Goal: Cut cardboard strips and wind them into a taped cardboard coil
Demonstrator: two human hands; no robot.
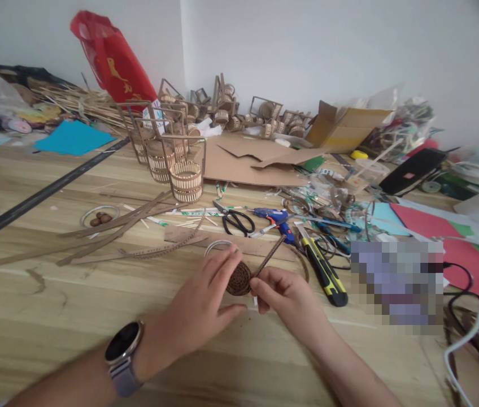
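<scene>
My left hand [199,308], with a watch on its wrist, grips a small brown coil of corrugated cardboard strip [238,278] between thumb and fingers. My right hand [284,294] pinches the loose tail of that strip [270,255], which runs up and to the right from the coil. Both hands hover just above the wooden table [74,305]. A yellow-and-black utility knife [322,265] lies right beside my right hand.
Black scissors [236,220] and a blue glue gun [275,219] lie behind the hands. Long cardboard strips [108,234] stretch to the left. Small cardboard baskets [185,181], flat cardboard sheets [248,158], a red bag [110,56] and coloured paper [455,249] crowd the back and right.
</scene>
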